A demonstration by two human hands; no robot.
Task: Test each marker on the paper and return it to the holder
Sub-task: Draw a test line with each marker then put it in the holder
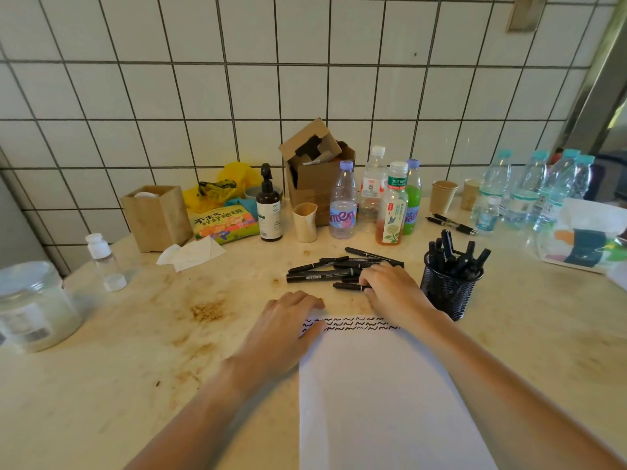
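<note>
A white sheet of paper lies in front of me, with two rows of black squiggles along its far edge. My left hand rests flat on the paper's top left corner. Beyond the paper lies a loose pile of black markers. My right hand reaches into that pile, its fingers curled round the nearest marker. A black mesh holder stands to the right of my right hand with several markers upright in it.
Bottles, paper cups, a cardboard box and a brown pump bottle line the tiled wall. A glass jar stands far left, a tissue pack far right. The counter is stained.
</note>
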